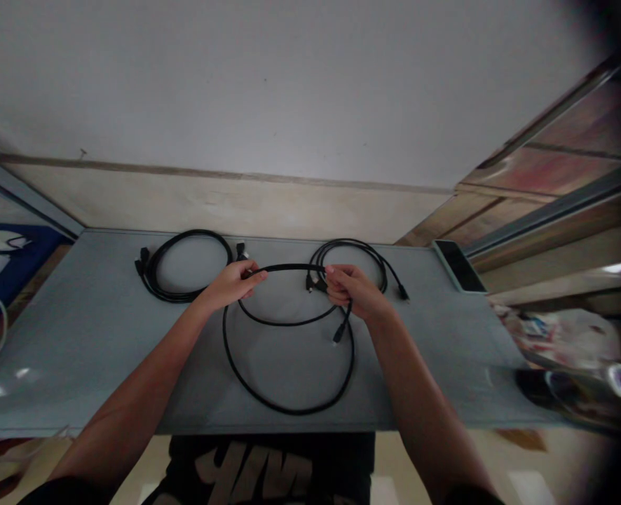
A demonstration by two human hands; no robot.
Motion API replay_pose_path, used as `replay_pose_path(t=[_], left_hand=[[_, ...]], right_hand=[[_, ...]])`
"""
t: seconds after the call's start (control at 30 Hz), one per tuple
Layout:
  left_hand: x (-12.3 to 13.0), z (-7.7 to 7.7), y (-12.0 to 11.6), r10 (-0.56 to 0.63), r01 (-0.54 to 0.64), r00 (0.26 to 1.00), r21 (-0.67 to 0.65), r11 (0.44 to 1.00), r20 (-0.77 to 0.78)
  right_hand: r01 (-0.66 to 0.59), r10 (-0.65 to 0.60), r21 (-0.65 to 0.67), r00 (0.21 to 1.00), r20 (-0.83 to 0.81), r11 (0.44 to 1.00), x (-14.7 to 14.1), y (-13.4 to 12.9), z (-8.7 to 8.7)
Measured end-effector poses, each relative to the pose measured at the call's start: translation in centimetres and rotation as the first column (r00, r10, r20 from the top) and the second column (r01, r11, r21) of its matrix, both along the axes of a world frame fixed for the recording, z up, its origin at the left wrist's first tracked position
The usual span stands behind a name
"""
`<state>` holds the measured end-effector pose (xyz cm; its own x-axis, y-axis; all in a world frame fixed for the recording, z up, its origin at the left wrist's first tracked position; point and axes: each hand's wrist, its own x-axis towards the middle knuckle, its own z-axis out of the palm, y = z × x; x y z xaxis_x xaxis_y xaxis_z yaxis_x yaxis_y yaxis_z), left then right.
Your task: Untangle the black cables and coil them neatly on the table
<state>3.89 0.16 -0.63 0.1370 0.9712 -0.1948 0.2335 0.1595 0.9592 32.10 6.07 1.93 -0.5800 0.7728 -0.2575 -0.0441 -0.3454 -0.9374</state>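
Between my two hands a black cable is stretched in a short arc, and its loops hang below toward the table's front. My left hand pinches it on the left, with a plug showing just behind the fingers. On the right, my right hand is closed around the same cable. A connector end dangles under that hand. Left of my left hand lies a coiled black cable with plugs at its outer side. Another coiled black cable lies behind my right hand, partly hidden by it.
The grey table backs against a wall. A phone lies at its right back corner. Near the right front edge is a dark, shiny rounded object, blurred. Plastic bags are beyond the right side, and a blue surface is at left.
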Motion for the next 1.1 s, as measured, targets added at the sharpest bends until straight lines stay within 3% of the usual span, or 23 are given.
replay_pose_path(t=[0.1,0.2,0.33,0.4,0.5,0.6,0.77,0.87,0.93,1.03,1.1], left_hand=[[0.0,0.1,-0.1,0.008,-0.005,0.996,-0.036,0.999,0.088],[0.4,0.2,-0.4,-0.067,0.072,0.995,-0.065,0.995,0.076],[1.0,-0.2,-0.7,-0.12,0.123,0.992,-0.097,0.988,0.041],[1.1,-0.4,-0.7,-0.129,0.13,0.992,-0.104,0.986,0.008],[1.2,-0.3,-0.9,-0.137,0.132,0.99,-0.117,0.984,-0.039],[1.6,-0.3,-1.1,-0.14,0.142,0.99,-0.155,0.978,0.02],[2.9,-0.8,-1.2,-0.025,0.08,0.965,-0.203,0.976,0.26],[3.3,-0.8,-1.1,0.009,0.059,0.947,-0.202,0.978,0.321],[3.4,-0.5,-0.9,0.057,0.019,0.927,-0.197,0.98,0.371],[3.2,0.2,-0.8,0.102,-0.015,0.886,-0.191,0.981,0.452],[3.0,0.5,-0.8,0.085,0.016,0.862,-0.195,0.981,0.499]], right_hand=[[-0.042,0.041,-0.032,0.999,-0.02,0.999,-0.4,-0.5,-0.1],[-0.074,0.073,0.021,0.997,0.027,0.997,-1.4,-1.3,-0.5],[-0.1,0.038,0.247,0.968,0.246,0.964,-2.4,-1.8,-1.1],[-0.098,-0.045,0.395,0.94,0.338,0.913,-2.4,-1.7,-1.2],[-0.077,-0.141,0.547,0.928,0.346,0.834,-2.1,-1.6,-1.1],[-0.126,-0.077,0.539,0.938,0.338,0.833,-2.0,-1.9,-0.9],[-0.209,0.044,0.391,0.92,0.39,0.896,-3.2,-2.6,-1.7],[-0.107,-0.01,0.329,0.943,0.334,0.938,-3.6,-2.4,-2.1],[0.04,-0.106,0.285,0.969,0.222,0.958,-3.3,-1.9,-2.1],[0.282,-0.291,0.197,0.957,0.016,0.939,-2.5,-1.1,-1.5],[0.371,-0.365,0.162,0.929,-0.065,0.914,-1.8,-0.5,-1.0]])
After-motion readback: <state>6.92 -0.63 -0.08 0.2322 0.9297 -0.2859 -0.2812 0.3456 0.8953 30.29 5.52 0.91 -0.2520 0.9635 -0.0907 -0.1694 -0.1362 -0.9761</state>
